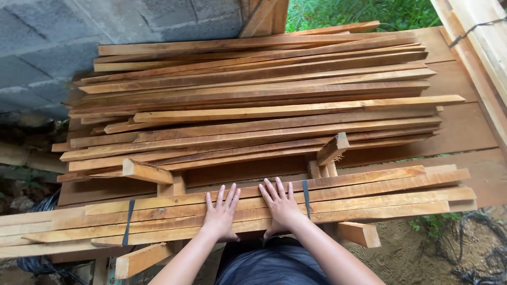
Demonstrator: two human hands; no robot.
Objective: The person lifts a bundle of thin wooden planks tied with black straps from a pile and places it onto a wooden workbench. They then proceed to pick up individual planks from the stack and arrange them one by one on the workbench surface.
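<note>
both hands lie flat, palms down, fingers spread, gripping nothing. the left hand [222,211] and right hand [280,203] rest side by side, just apart, on the near bundle of wooden slats [369,198], which lies crosswise at the workbench [465,132] front edge. 2 dark straps [128,221] bind it. a larger loose slat pile [253,100] lies behind.

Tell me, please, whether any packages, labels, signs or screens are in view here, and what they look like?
None in view: no package, label, sign or screen.
Nearest to packaging: two dark straps around the near slat bundle, one on each side of the hands, left hand and right hand, which lie flat on it.
</note>
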